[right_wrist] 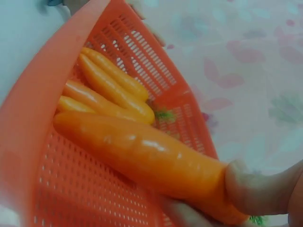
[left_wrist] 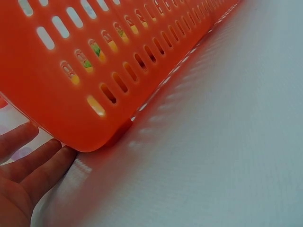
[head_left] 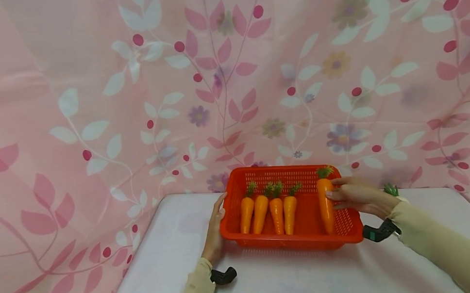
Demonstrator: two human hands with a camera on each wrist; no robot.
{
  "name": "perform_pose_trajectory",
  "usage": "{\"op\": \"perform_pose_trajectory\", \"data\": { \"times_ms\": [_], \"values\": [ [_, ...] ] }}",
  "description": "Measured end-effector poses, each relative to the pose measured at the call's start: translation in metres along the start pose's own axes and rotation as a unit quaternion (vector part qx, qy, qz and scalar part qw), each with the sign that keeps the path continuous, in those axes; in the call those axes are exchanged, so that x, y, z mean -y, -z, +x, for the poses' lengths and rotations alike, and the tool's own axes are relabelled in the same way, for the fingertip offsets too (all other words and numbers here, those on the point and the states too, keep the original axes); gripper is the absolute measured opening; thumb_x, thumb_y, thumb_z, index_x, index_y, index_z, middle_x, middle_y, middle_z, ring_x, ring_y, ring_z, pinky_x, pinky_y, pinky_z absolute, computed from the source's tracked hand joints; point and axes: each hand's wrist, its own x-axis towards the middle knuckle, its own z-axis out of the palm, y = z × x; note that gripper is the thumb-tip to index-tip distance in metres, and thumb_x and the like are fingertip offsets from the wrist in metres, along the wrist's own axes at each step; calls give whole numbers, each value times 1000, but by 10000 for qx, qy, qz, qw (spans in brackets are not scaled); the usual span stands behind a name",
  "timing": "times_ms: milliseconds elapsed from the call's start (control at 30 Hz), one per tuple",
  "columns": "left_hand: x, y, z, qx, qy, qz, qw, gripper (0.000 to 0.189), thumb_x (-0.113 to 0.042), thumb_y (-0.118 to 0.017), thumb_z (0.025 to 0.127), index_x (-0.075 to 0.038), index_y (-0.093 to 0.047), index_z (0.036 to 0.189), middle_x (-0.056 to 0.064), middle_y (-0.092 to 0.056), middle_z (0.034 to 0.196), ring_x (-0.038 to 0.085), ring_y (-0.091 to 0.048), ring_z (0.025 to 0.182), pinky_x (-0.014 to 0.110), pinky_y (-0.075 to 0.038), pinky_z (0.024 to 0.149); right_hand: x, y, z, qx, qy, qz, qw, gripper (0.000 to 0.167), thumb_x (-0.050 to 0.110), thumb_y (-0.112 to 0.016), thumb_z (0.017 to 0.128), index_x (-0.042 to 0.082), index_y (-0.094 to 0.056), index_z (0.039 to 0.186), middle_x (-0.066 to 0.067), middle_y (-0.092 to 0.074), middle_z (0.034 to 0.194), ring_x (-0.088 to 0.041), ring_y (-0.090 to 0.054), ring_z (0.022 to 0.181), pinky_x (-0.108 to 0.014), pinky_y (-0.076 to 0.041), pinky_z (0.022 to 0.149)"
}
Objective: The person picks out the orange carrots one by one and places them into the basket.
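An orange-red plastic basket (head_left: pixel 291 243) with slotted walls stands in the middle of the white table. Inside, toward its left, several orange carrots (head_left: pixel 261 211) with green tops lie side by side. My right hand (head_left: pixel 357 195) pinches another carrot (head_left: pixel 326 203) near its leafy end, thumb on one side and fingers on the other. This carrot is over the basket's right part, its tip pointing toward the near wall. At the basket's left end, my left hand (head_left: pixel 214 232) touches the outer wall with fairly straight fingers (left_wrist: pixel 45 170), which show at the corner in the left wrist view.
A green leafy top (head_left: pixel 391 189) with a bit of white below it pokes out behind my right wrist, mostly hidden. The white tabletop (head_left: pixel 296 285) spreads around the basket. A pink floral cloth (head_left: pixel 228 93) hangs right behind the table.
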Motion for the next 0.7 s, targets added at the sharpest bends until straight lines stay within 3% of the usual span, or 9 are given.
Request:
{"op": "perform_pose_trajectory", "data": {
  "times_ms": [200, 300, 567, 700],
  "values": [
    [1, -1, 0, -10, 29, 34, 10000, 52, -49, -32, 113, -41, -32, 164, -7, -31, 172, 33, -42, 154, 59, -40, 121, 3, -16, 11, -181, -46, -157, 9997, 82, 9, -57, 107, -21, -2, 159, -34, -49, 144, -22, -67, 106, -54, -57, 106],
    [0, -1, 0, -26, 73, 63, 10000, 51, -49, -32, 113, -42, -33, 164, -7, -31, 172, 32, -42, 154, 58, -41, 122, 2, -22, 19, -87, -26, -155, 9998, 78, 5, -56, 105, -23, -6, 158, -27, -55, 133, -20, -66, 100, -51, -61, 101],
    [1, 0, -1, 2, 58, 70, 10000, 52, -50, -32, 113, -40, -32, 165, -4, -30, 173, 35, -43, 153, 57, -44, 119, -6, -32, 37, 24, -185, 17, 9998, 52, 0, -54, 103, -22, -35, 146, -12, -58, 106, -22, -61, 93, -44, -63, 87],
    [1, 0, -1, -29, 81, 58, 9999, 52, -51, -33, 113, -42, -33, 164, -7, -31, 172, 33, -43, 154, 56, -43, 120, -9, -35, 44, -98, -344, -156, 9992, 42, -1, -57, 100, -20, -45, 136, -11, -58, 101, -23, -62, 91, -48, -64, 90]
  ]
}}
